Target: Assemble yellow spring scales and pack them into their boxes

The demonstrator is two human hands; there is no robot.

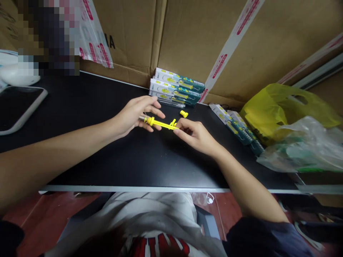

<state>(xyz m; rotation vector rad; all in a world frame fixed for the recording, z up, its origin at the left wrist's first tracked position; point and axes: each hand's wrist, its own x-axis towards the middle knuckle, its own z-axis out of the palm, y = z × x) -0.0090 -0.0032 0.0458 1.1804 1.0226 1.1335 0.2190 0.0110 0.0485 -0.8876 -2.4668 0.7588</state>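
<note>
A yellow and clear spring scale (162, 124) is held level between my two hands, above the black desktop. My left hand (134, 116) holds its clear tube end, which is mostly hidden by the palm. The thumb and some fingers of that hand stand apart from the yellow part. With thumb and forefinger, my right hand (194, 135) pinches the far end of the yellow rod, beside a small side prong. A loose yellow cap (183, 114) lies on the desk just beyond the right hand.
Stacked printed spring scale boxes (174, 85) stand against a large cardboard box (193, 39). More flat boxes (233, 125) lie at the right beside a yellow plastic bag (281, 107) and a clear bag (308, 146). A phone (20, 107) rests at the left. The desk's front edge (160, 189) runs before me.
</note>
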